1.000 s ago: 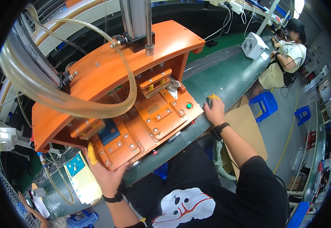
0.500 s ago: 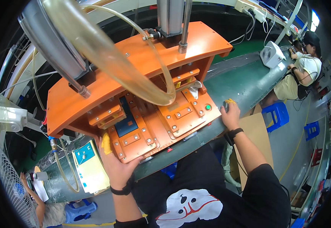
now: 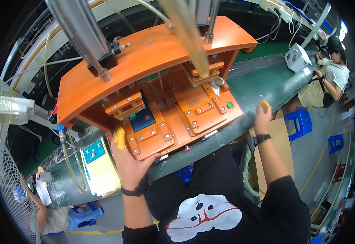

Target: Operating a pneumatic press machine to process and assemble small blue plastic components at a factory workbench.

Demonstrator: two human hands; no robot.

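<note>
An orange press (image 3: 157, 55) stands in front of me, with two upright cylinders above it. Its left fixture holds a flat dark blue panel (image 3: 143, 120), partly hidden beneath the left pressing block (image 3: 124, 106). My left hand (image 3: 130, 164) rests around the press's front left corner, its thumb stretched along the front edge and its fingers apart from it along the side. Yellow finger covers are on both hands. Off the press's right side, over the green tabletop, is my right hand (image 3: 263, 118); its fingers are blurred. A green button (image 3: 229, 105) sits on the press's right front corner.
Yellow sheets (image 3: 104, 175) lie left of the press. A thick clear hose (image 3: 189, 40) hangs across its front. A white fan (image 3: 297, 57) stands farther right on the table (image 3: 250, 87), near a seated person (image 3: 334, 77). Cardboard (image 3: 281, 142) and a blue stool (image 3: 299, 124) are at right.
My right hand has moved right, away from the press's right front corner. The left hand stays at the left corner. The view has shifted, and the hose appears swung right.
</note>
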